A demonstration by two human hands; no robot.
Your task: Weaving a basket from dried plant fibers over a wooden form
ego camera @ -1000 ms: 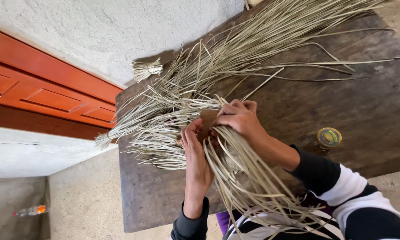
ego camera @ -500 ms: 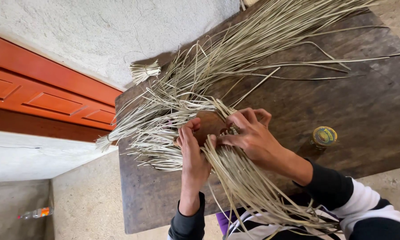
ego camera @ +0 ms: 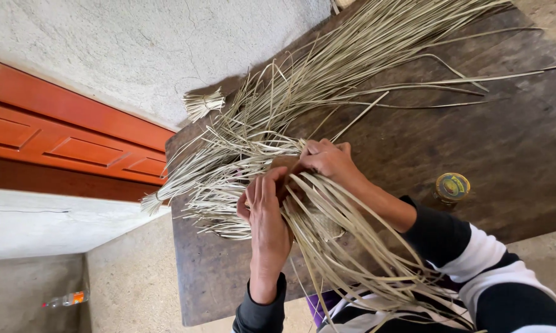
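A large fan of pale dried palm strips [ego camera: 247,148] spreads over a dark wooden table [ego camera: 506,154]. Near the table's front, the strips meet in a small woven piece [ego camera: 324,223] between my hands. My left hand [ego camera: 265,216] presses against the strips from the left, fingers curled around them. My right hand [ego camera: 327,160] pinches strips at the top of the woven piece. Long loose strips [ego camera: 364,253] trail from the piece down toward my lap. A tied bundle of strips [ego camera: 414,49] runs off to the upper right.
A small round yellow-lidded tin [ego camera: 452,187] stands on the table right of my right forearm. An orange panelled door [ego camera: 62,142] and a rough plaster wall [ego camera: 167,49] lie beyond the table. A plastic bottle [ego camera: 65,300] lies on the floor.
My right hand has shifted left and up onto the top of the woven piece and closed on strips there. My left hand stays against the strips.
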